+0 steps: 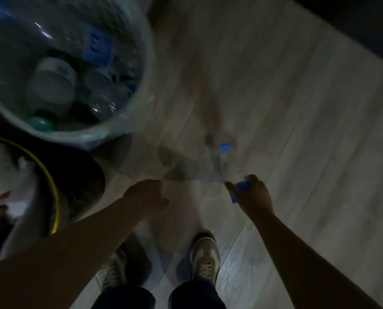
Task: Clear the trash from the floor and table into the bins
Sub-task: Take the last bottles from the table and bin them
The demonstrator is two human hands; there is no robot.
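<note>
My right hand [251,197] grips a clear plastic bottle [225,166] by its blue label; its blue cap points away from me, above the floor. My left hand [149,196] hangs beside it with its fingers curled, and they seem to pinch the edge of a thin clear plastic bag [181,221] that hangs down between my hands. The view is dark and blurred. A round bin with a clear liner [141,103] stands at the upper left and holds several plastic bottles. It is well left of the bottle in my hand.
A second bin with a yellow rim [52,188] stands at the left edge with white paper trash inside. My two shoes [205,257] stand on the pale wood-look floor [297,130], which stretches away to the right. A dark wall lies at the top right.
</note>
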